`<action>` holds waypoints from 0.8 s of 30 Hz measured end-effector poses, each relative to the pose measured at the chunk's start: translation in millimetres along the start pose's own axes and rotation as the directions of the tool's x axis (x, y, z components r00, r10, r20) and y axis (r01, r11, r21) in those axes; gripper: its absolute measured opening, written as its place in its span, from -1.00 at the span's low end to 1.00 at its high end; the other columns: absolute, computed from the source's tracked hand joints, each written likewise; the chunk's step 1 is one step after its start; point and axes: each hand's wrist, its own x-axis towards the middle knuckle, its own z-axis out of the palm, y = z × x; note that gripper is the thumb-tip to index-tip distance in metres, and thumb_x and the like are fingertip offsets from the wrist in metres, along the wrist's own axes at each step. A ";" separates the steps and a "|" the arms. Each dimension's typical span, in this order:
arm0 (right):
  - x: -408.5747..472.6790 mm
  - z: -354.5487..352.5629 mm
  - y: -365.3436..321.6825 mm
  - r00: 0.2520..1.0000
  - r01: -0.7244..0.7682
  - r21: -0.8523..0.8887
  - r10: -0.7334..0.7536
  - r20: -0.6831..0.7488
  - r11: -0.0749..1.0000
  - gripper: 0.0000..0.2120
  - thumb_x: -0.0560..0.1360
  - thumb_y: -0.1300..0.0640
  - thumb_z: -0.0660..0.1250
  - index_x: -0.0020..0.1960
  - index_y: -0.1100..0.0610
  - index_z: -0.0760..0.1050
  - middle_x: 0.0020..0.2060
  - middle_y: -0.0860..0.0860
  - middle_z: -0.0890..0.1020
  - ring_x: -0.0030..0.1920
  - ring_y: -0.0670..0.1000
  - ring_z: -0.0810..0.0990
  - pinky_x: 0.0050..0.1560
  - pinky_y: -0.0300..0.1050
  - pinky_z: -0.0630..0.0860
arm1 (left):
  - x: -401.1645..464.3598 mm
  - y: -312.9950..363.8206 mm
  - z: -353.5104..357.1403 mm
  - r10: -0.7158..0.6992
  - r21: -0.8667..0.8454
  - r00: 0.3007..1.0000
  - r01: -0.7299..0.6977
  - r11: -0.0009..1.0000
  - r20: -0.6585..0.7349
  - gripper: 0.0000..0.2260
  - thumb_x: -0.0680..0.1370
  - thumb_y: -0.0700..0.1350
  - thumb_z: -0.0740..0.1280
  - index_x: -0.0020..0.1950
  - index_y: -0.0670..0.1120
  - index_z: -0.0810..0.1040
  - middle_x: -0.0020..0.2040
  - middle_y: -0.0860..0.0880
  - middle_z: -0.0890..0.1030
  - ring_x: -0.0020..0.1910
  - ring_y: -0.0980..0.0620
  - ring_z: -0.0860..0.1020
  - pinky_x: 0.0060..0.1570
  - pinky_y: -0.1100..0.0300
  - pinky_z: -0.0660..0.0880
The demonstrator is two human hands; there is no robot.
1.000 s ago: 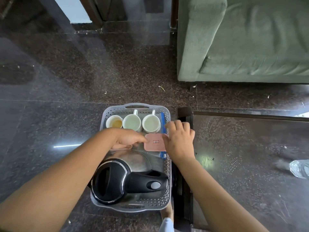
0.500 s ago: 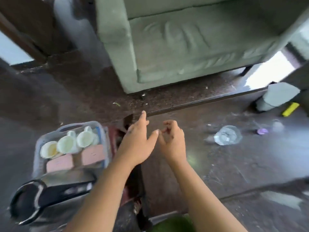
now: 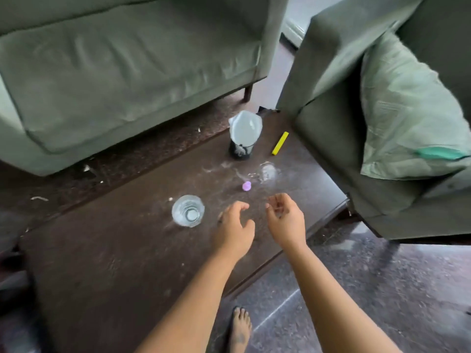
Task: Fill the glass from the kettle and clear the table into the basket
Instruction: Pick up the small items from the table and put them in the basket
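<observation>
A clear glass (image 3: 188, 210) stands upright on the dark brown table (image 3: 122, 250). My left hand (image 3: 235, 229) hovers just right of the glass, fingers loosely curled, holding nothing. My right hand (image 3: 285, 219) is beside it, also loosely curled and empty. Beyond the hands lie a small purple piece (image 3: 246, 186), a clear crumpled wrapper (image 3: 267, 172), a yellow stick (image 3: 280, 143) and a black mesh holder with a pale lid on top (image 3: 243, 137). The basket and the kettle are out of view.
A green sofa (image 3: 122, 67) runs along the table's far side. A green armchair with a cushion (image 3: 397, 108) stands close to the table's right end. Dark speckled floor (image 3: 369, 289) lies on the near side, with my bare foot (image 3: 239, 329) on it.
The view has swung right from the basket with kettle and cups to the table. Both hands left the basket and now hover over the table near the glass.
</observation>
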 end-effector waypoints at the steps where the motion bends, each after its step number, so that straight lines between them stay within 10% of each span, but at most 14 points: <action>1: 14.5 -7.9 11.0 1.000 -0.014 -0.007 0.014 0.001 1.000 -0.88 0.52 0.11 0.33 0.03 0.11 0.50 -0.05 0.03 0.64 -0.07 0.08 0.59 -0.02 -0.05 0.52 | 8.2 3.9 11.8 0.011 0.038 1.000 -0.011 0.999 0.007 -0.69 0.50 -0.12 0.28 0.24 0.05 0.46 0.25 0.08 0.52 0.25 0.02 0.46 0.23 0.05 0.42; 18: 247.5 45.2 46.1 0.980 0.178 -0.339 -0.136 0.143 0.924 -0.46 0.51 0.10 0.35 0.46 0.02 0.31 0.38 0.20 0.28 0.32 0.25 0.27 0.28 0.13 0.41 | 151.2 -13.2 64.3 0.057 0.236 0.992 -0.030 0.971 -0.110 -0.56 0.52 -0.12 0.31 0.37 -0.12 0.32 0.32 -0.09 0.40 0.32 -0.10 0.34 0.21 0.07 0.35; 24: 269.9 60.1 57.2 0.981 0.159 -0.457 -0.087 0.175 0.875 -0.70 0.56 0.07 0.28 0.20 0.23 0.50 0.20 0.23 0.41 0.26 0.24 0.35 0.16 0.10 0.46 | 167.0 -24.6 67.8 0.074 0.244 0.992 -0.048 0.969 -0.098 -0.55 0.53 -0.10 0.29 0.39 -0.11 0.30 0.34 -0.07 0.39 0.35 -0.07 0.32 0.21 0.12 0.34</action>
